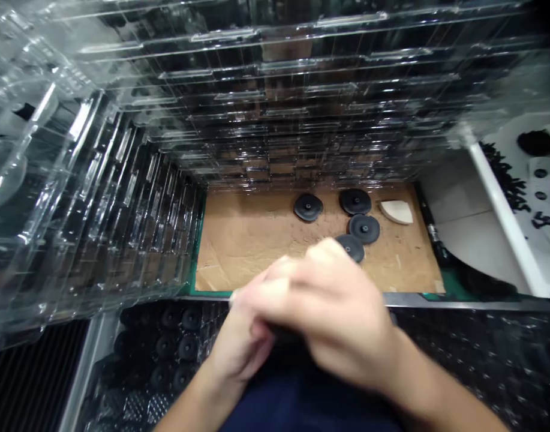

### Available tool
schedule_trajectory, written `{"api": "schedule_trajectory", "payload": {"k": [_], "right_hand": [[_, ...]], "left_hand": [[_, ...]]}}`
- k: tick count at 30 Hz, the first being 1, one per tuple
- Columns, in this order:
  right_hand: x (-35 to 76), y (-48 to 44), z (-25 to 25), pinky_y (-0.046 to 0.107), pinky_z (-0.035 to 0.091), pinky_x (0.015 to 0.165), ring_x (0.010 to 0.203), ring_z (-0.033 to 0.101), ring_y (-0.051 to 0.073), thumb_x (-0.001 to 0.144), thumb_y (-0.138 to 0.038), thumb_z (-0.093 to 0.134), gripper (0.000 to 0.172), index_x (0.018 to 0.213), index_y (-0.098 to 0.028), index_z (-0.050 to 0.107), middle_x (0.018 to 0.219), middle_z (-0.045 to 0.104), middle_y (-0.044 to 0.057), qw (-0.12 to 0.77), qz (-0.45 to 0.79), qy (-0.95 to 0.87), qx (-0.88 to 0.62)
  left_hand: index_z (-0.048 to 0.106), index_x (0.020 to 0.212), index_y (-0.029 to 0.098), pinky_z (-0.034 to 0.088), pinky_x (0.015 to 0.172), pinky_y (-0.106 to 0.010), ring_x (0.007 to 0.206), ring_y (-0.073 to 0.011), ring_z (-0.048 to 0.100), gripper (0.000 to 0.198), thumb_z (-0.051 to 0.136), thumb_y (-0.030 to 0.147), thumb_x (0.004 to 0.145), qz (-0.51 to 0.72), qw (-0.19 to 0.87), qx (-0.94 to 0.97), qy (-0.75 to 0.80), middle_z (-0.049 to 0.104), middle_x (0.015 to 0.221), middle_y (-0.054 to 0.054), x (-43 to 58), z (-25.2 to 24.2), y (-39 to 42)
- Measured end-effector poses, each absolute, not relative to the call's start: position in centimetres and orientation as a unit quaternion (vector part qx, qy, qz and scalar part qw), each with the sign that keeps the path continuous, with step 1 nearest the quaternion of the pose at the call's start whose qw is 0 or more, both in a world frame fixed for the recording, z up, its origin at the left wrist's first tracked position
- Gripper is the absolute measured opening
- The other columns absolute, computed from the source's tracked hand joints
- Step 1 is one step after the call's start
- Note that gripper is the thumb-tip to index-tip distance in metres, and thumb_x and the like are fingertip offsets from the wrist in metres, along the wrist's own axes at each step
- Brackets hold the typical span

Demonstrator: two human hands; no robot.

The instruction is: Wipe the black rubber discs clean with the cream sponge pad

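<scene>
Head view: both hands are seen close together at the lower middle, blurred by motion. The right hand (335, 312) is laid over the left hand (241, 345), with its fingers curled in, narrow rather than spread. A dark part (279, 331) is glimpsed in the gap beneath the fingers, between the two palms. Whether it is gripped or only covered cannot be told, and its shape is hidden.

Beyond the knuckles, cardboard (248, 234) is spread as a work surface. Four black discs (364, 228) are scattered flat on its right half, apart from one another. The nearest is partly hidden behind the right hand. A white wedge (396, 211) is set just beside the far-right disc.

Clear trays (275, 120) are stacked high along the back and the left side. Below the left hand, a pocketed tray (176, 348) is filled with similar dark discs in rows. A white rail (504, 216) is noted at right, and blue cloth (301, 402) at the bottom edge.

Step in hand, as judged: something small is being worked between both hands, above the near edge of the cardboard. Any following move is judged to call for a firm pinch on the part and a clear line past the stacks, which are close on two sides.
</scene>
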State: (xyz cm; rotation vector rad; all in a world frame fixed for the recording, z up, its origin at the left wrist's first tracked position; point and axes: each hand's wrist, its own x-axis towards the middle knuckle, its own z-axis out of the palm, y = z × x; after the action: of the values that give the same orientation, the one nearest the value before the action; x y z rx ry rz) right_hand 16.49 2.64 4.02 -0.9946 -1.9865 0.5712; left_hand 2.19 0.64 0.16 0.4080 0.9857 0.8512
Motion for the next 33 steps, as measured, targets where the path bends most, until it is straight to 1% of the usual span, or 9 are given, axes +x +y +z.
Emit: {"api": "schedule_trajectory", "payload": {"k": [3, 10, 13, 18, 21, 24, 27, 29, 33], "right_hand": [[17.7, 3.0, 1.8, 0.029, 0.046, 0.077, 0.086, 0.064, 0.015, 0.094, -0.014, 0.048, 0.023, 0.099, -0.022, 0.068, 0.093, 0.072, 0.001, 0.394, 0.272, -0.695, -0.537], [18.6, -1.0, -4.8, 0.029, 0.051, 0.067, 0.073, 0.064, 0.017, 0.09, -0.021, 0.056, 0.017, 0.093, -0.021, 0.073, 0.079, 0.073, 0.003, 0.302, 0.358, -0.653, -0.595], [18.7, -1.2, -3.8, 0.03, 0.051, 0.068, 0.076, 0.065, 0.018, 0.09, -0.022, 0.056, 0.017, 0.096, -0.021, 0.072, 0.084, 0.073, 0.004, 0.303, 0.345, -0.64, -0.617], [18.0, 0.4, 2.6, 0.028, 0.048, 0.073, 0.085, 0.063, 0.015, 0.09, -0.01, 0.053, 0.026, 0.107, -0.023, 0.068, 0.101, 0.072, 0.002, 0.454, 0.264, -0.669, -0.526], [17.5, 0.5, 4.3, 0.031, 0.043, 0.067, 0.074, 0.062, 0.016, 0.089, -0.005, 0.048, 0.028, 0.097, -0.02, 0.071, 0.089, 0.073, 0.002, 0.398, 0.247, -0.743, -0.478], [17.4, 0.1, 4.2, 0.032, 0.039, 0.066, 0.07, 0.06, 0.016, 0.087, -0.004, 0.051, 0.027, 0.098, -0.019, 0.071, 0.084, 0.073, 0.002, 0.334, 0.222, -0.742, -0.538], [17.4, 0.3, 3.6, 0.03, 0.043, 0.072, 0.079, 0.062, 0.015, 0.088, -0.003, 0.05, 0.029, 0.104, -0.019, 0.068, 0.094, 0.073, 0.003, 0.423, 0.247, -0.705, -0.513], [17.5, 0.7, 2.8, 0.026, 0.046, 0.072, 0.08, 0.063, 0.014, 0.09, -0.008, 0.051, 0.023, 0.099, -0.018, 0.069, 0.091, 0.072, 0.002, 0.44, 0.301, -0.674, -0.512], [18.4, -0.1, -1.2, 0.025, 0.049, 0.063, 0.076, 0.065, 0.015, 0.09, -0.025, 0.054, 0.019, 0.095, -0.021, 0.072, 0.088, 0.072, 0.003, 0.37, 0.389, -0.589, -0.604]], "left_hand": [[0.071, 0.107, 0.024, 0.051, 0.091, -0.032, 0.096, -0.0234, 0.067, 0.065, 0.086, 0.048, 0.048, 0.424, 0.789, 0.151, 0.418, 0.073, 0.105, -0.004, 1.6, -0.3, 1.0], [0.07, 0.106, 0.028, 0.052, 0.088, -0.026, 0.1, -0.0192, 0.067, 0.057, 0.085, 0.042, 0.053, 0.447, 0.795, 0.101, 0.399, 0.072, 0.112, -0.002, 0.6, -0.8, 1.1], [0.069, 0.109, 0.027, 0.052, 0.089, -0.025, 0.1, -0.0196, 0.068, 0.059, 0.085, 0.041, 0.054, 0.444, 0.799, 0.108, 0.392, 0.073, 0.112, -0.002, 0.7, -0.5, 1.2], [0.07, 0.108, 0.026, 0.051, 0.087, -0.022, 0.103, -0.0187, 0.066, 0.055, 0.086, 0.038, 0.056, 0.442, 0.804, 0.13, 0.376, 0.073, 0.111, -0.003, 1.4, -0.3, 1.0], [0.072, 0.104, 0.028, 0.052, 0.086, -0.021, 0.101, -0.0171, 0.067, 0.048, 0.086, 0.033, 0.059, 0.441, 0.799, 0.133, 0.387, 0.074, 0.108, 0.0, 1.4, -0.4, 0.7], [0.072, 0.103, 0.028, 0.053, 0.084, -0.018, 0.096, -0.014, 0.068, 0.045, 0.085, 0.022, 0.061, 0.46, 0.782, 0.132, 0.4, 0.075, 0.106, 0.001, 1.4, -0.5, 0.5], [0.072, 0.105, 0.025, 0.053, 0.083, -0.017, 0.093, -0.0131, 0.069, 0.047, 0.085, 0.018, 0.06, 0.461, 0.79, 0.126, 0.385, 0.076, 0.099, 0.001, 1.9, -0.7, 0.5], [0.072, 0.104, 0.023, 0.055, 0.08, -0.017, 0.088, -0.012, 0.07, 0.046, 0.086, 0.022, 0.06, 0.459, 0.796, 0.098, 0.384, 0.076, 0.097, 0.001, 2.2, -0.9, 0.8], [0.073, 0.097, 0.022, 0.058, 0.085, -0.025, 0.094, -0.0177, 0.071, 0.045, 0.088, 0.028, 0.054, 0.472, 0.784, 0.004, 0.403, 0.077, 0.098, -0.001, 1.9, -1.4, 1.5]]}}
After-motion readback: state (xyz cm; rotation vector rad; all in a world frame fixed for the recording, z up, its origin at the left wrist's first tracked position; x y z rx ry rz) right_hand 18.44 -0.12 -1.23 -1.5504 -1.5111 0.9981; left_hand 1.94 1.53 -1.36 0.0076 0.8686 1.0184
